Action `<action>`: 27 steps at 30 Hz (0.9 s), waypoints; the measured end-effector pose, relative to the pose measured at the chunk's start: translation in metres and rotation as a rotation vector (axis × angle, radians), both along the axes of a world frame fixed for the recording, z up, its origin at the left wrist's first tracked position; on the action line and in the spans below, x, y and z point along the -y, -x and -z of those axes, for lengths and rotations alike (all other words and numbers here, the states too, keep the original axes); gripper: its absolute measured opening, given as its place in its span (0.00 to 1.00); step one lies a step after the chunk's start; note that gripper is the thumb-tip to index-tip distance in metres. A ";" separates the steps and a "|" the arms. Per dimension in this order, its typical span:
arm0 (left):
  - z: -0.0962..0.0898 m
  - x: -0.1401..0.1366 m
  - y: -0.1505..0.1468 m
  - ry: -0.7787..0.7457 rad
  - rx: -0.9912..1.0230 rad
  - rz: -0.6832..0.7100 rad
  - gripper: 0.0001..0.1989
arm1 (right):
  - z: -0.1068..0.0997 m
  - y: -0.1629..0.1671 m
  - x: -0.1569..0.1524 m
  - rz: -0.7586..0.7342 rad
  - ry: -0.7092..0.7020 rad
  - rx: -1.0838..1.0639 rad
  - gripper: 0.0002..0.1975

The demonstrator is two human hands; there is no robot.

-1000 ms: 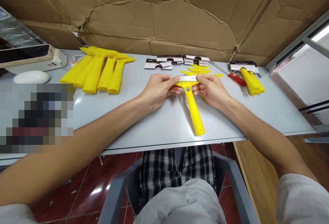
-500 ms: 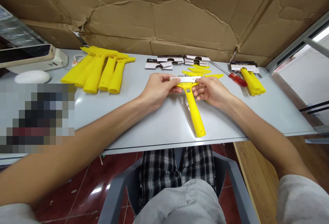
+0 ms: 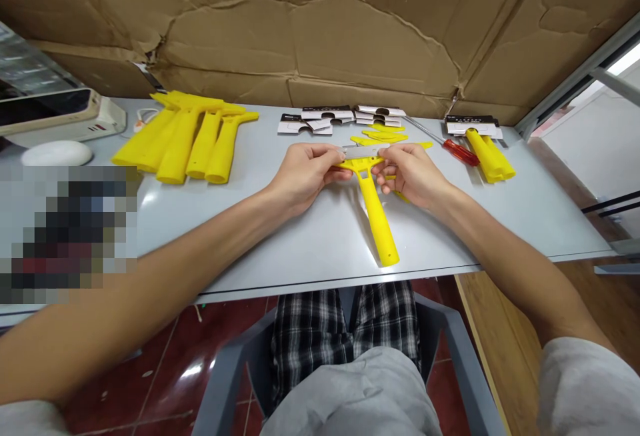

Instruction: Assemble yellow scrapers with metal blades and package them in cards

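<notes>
Our hands [image 3: 307, 176] pinch the strip [image 3: 361, 152], seemingly unfastened, on the scraper [image 3: 379, 223]; the pile [image 3: 176, 146] left of it looks strip-free.

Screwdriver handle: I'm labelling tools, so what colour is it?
The handle is red, shown in the head view.

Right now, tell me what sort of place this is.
Probably a small workbench: a group of yellow handles, a red-handled screwdriver and printed cards lie on it.
</notes>
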State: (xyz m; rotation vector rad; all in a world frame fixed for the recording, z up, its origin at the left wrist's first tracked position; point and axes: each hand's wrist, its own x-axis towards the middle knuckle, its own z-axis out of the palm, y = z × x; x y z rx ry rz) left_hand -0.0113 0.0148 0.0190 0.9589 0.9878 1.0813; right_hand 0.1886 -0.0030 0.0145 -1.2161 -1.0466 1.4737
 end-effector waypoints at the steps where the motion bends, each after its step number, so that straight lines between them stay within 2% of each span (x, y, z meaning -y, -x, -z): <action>1: -0.001 0.001 0.000 -0.006 -0.002 -0.004 0.15 | -0.001 -0.001 0.000 -0.006 0.000 -0.002 0.10; 10: -0.002 0.002 0.001 -0.057 -0.048 0.001 0.13 | -0.005 -0.003 0.001 -0.005 -0.015 0.016 0.10; 15: 0.001 -0.004 0.002 0.062 0.042 0.026 0.14 | -0.001 0.001 -0.002 0.073 0.020 0.026 0.11; 20: -0.001 -0.007 0.001 0.161 0.111 -0.050 0.16 | 0.002 0.002 -0.006 0.126 -0.008 0.021 0.12; 24: -0.003 -0.005 0.002 0.166 0.113 -0.073 0.11 | 0.002 0.002 -0.005 0.122 -0.039 0.028 0.13; 27: -0.003 -0.006 0.004 0.140 0.118 -0.028 0.08 | -0.001 0.000 -0.005 0.134 -0.051 0.036 0.14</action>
